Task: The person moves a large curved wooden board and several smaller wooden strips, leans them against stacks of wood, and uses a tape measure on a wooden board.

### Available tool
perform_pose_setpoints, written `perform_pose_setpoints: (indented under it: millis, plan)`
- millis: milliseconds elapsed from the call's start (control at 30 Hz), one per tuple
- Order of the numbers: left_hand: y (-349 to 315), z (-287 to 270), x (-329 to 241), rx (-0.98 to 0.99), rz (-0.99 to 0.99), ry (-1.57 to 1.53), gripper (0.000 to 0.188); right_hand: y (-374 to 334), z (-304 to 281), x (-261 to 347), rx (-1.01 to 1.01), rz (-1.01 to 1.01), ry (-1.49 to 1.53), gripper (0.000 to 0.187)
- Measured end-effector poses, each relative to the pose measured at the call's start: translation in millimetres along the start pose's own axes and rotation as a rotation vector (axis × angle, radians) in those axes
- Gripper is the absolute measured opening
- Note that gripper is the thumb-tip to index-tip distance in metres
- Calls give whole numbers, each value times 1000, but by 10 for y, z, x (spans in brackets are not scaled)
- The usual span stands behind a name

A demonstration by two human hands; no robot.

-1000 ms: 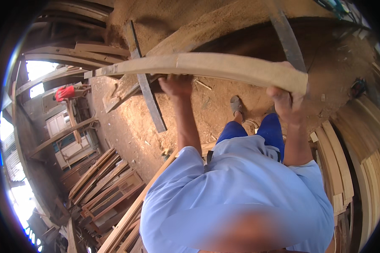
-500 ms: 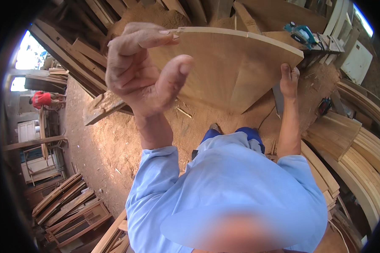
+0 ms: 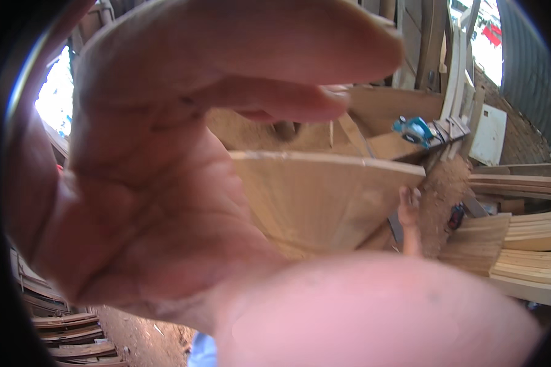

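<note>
My left hand (image 3: 159, 202) looms very large just in front of the camera, fingers bent forward and thumb apart from them. Nothing lies in its grasp, and it hides much of the view's left and lower middle. Beyond it stands a broad pale wooden panel (image 3: 324, 199), its long top edge turned up toward me. My right hand (image 3: 409, 209) grips this panel by its right edge, near the upper corner. The panel's left end is hidden behind my left hand.
A teal electric planer (image 3: 414, 131) rests on a bench of boards beyond the panel. A white sheet (image 3: 489, 136) leans farther right. Stacked planks (image 3: 529, 238) lie at the right, and a dark-red power tool (image 3: 456, 216) sits on the sawdust-covered ground beside them.
My left hand has come away from the panel's top left corner and up close to the camera. The view has tilted upward. My right hand keeps its hold on the panel.
</note>
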State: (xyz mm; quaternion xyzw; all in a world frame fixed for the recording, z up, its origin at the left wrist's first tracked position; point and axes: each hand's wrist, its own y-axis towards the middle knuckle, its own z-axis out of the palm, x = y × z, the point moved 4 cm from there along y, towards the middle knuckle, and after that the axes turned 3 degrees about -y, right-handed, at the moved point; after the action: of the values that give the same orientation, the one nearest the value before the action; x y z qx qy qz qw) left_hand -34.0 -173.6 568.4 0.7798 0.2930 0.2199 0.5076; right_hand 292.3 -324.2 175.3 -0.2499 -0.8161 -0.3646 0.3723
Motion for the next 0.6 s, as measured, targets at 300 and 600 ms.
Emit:
perform_pose_setpoints:
  millis: [300,600]
  plan:
    - [-123,-158,-405,-118,88,70,62,-44,21,-157,-165,-299,-493,46]
    - [-1532,-463,192,-189,-573,931,95,19,-77,575,-36,41,437,63]
